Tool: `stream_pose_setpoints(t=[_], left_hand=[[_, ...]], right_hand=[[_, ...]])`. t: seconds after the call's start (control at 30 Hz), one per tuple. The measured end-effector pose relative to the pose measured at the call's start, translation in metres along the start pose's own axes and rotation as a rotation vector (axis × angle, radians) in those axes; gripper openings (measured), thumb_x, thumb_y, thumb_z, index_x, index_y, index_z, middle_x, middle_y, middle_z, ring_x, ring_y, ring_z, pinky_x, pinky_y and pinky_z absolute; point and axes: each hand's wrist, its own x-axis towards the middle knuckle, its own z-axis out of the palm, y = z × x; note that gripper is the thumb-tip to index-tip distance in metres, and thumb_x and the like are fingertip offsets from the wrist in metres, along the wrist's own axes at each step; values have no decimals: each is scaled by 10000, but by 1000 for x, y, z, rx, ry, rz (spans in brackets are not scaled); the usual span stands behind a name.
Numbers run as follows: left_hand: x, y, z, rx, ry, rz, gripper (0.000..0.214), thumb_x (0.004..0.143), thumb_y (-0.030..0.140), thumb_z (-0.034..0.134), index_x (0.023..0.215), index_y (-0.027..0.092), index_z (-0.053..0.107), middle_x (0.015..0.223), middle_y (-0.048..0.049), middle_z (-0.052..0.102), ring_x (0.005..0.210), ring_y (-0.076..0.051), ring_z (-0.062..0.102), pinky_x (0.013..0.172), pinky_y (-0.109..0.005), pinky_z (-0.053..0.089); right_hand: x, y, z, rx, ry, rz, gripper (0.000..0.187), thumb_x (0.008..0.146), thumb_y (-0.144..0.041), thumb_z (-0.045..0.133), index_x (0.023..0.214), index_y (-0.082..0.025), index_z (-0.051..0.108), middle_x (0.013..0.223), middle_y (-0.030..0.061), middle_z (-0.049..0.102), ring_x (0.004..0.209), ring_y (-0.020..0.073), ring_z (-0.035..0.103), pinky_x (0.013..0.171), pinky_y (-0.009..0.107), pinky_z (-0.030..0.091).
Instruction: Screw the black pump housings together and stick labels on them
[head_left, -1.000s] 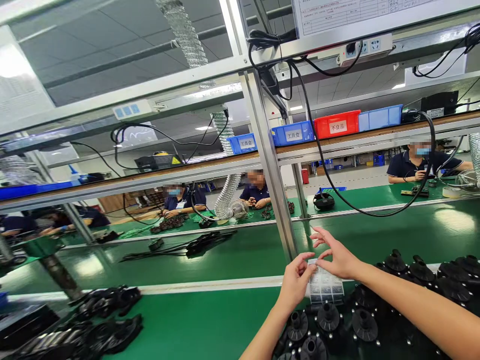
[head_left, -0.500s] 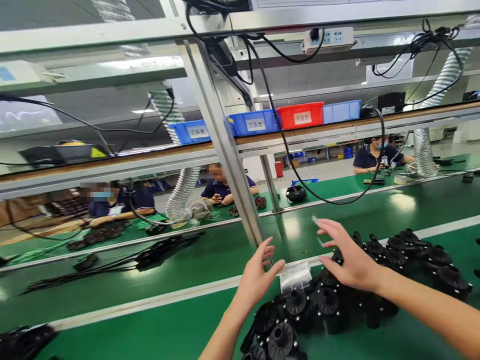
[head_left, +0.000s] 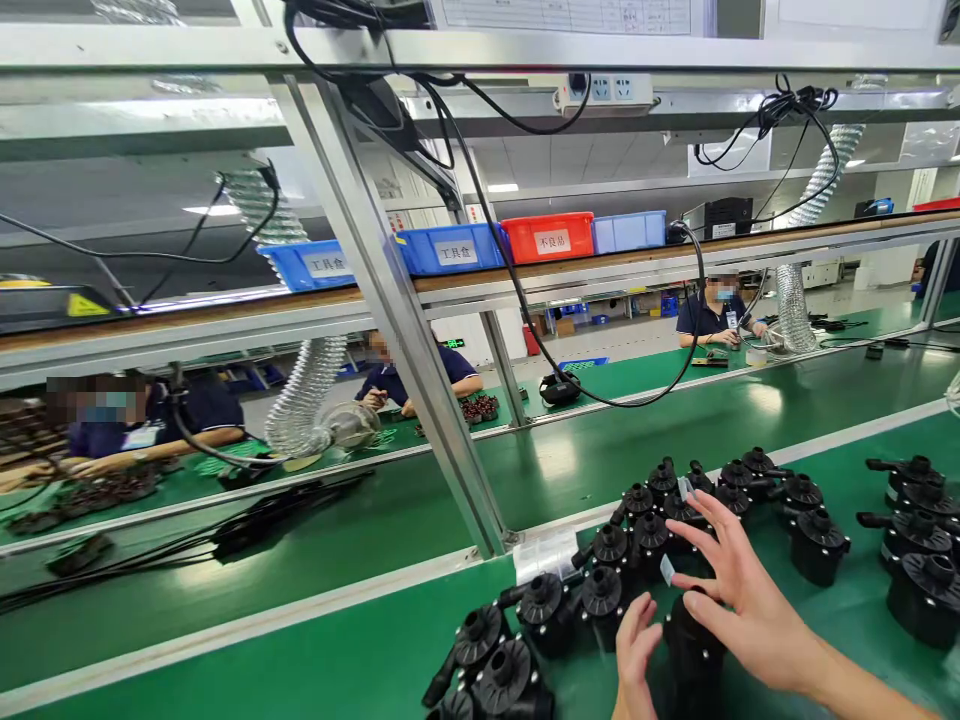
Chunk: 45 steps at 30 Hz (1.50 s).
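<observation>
Several black pumps (head_left: 540, 610) with round ribbed tops and side spouts stand on the green bench. My right hand (head_left: 750, 600) is open above one black pump (head_left: 694, 655), its thumb over that pump's top. Small translucent stickers (head_left: 667, 569) cling to the tips of two of its fingers. My left hand (head_left: 636, 655) is at the same pump's left side, fingers apart and partly cut off by the lower frame edge. Whether either hand touches the pump I cannot tell. Behind the pumps lies a clear sheet of labels (head_left: 546, 555).
A slanted metal post (head_left: 405, 340) rises beyond the bench, with a shelf holding blue bins (head_left: 450, 250) and a red bin (head_left: 547, 240). A black cable (head_left: 517, 290) hangs down. More pumps (head_left: 926, 590) stand at right. Co-workers (head_left: 420, 375) sit across the line.
The view has swung to the right. Both hands have come lower and closer together, now around one pump; the stickers remain on the right fingertips.
</observation>
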Motion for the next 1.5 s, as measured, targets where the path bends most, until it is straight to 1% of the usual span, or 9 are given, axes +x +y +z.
stream_pose_setpoints(t=[0.13, 0.27, 0.37, 0.5, 0.63, 0.77, 1.2, 1.37, 1.5], left_hand=[[10, -21, 10, -111, -55, -90, 686, 735, 737, 851, 1189, 249, 683, 1251, -158, 723, 1329, -433, 640, 1228, -634, 430], [8, -23, 13, -153, -144, -138, 908, 624, 714, 946, 1324, 315, 528, 1280, -125, 669, 1139, -371, 714, 1049, -561, 561], [4, -20, 10, -220, -253, -137, 1160, 444, 594, 1068, 1352, 351, 389, 1253, -105, 628, 1022, -328, 723, 892, -467, 586], [4, -25, 8, -255, -239, -31, 1110, 488, 407, 1074, 1306, 367, 324, 1252, -62, 582, 1096, -289, 691, 971, -420, 523], [6, -41, 6, -238, -245, 19, 1126, 456, 309, 1058, 1292, 380, 308, 1258, -51, 549, 1114, -295, 669, 963, -419, 521], [6, -50, 3, -239, -248, -10, 1145, 458, 282, 1057, 1295, 386, 283, 1254, -48, 537, 1084, -283, 660, 911, -387, 519], [0, -24, 11, -296, -274, -32, 1116, 494, 241, 1058, 1289, 355, 283, 1218, -34, 551, 976, -200, 641, 776, -275, 454], [1, -36, 9, -297, -279, -21, 1107, 509, 210, 1049, 1296, 357, 286, 1190, -25, 555, 944, -185, 638, 761, -267, 468], [2, -40, 6, -319, -314, 4, 1080, 543, 247, 1049, 1294, 354, 280, 1288, -82, 532, 977, -219, 678, 800, -321, 521]], right_hand=[[-6, 14, 8, 165, -21, 70, 820, 991, -382, 748, 1596, -518, 211, 1755, 41, 102, 1585, 297, 348, 1180, 542, 519], [-10, 17, 14, 47, 82, 41, 678, 1041, -386, 668, 1592, -454, 279, 1652, 74, 354, 1540, 267, 402, 1225, 526, 476], [-17, 3, 8, 19, 209, -4, 628, 1032, -408, 674, 1567, -455, 350, 1626, 87, 385, 1395, 291, 507, 973, 439, 626], [-29, -8, 4, 144, 108, 37, 764, 971, -426, 744, 1592, -477, 302, 1640, 117, 322, 1222, 299, 554, 710, 374, 605], [-38, -1, 9, 128, 15, 123, 828, 975, -375, 731, 1598, -530, 208, 1675, 85, 235, 1252, 282, 533, 776, 399, 608], [-41, 5, 14, 94, 29, 154, 825, 988, -291, 697, 1591, -540, 191, 1696, 56, 206, 1279, 264, 518, 839, 408, 624], [-46, -1, 22, 20, 115, 174, 775, 976, -262, 676, 1590, -429, 234, 1702, 115, 241, 1351, 290, 524, 865, 403, 610], [-49, 6, 20, -90, 82, 83, 738, 1004, -216, 618, 1611, -397, 239, 1660, 155, 276, 1318, 290, 559, 836, 380, 640], [-50, 10, 11, -333, -38, -207, 789, 996, -71, 540, 1627, -430, 231, 1692, 140, 175, 1294, 265, 580, 777, 319, 660]])
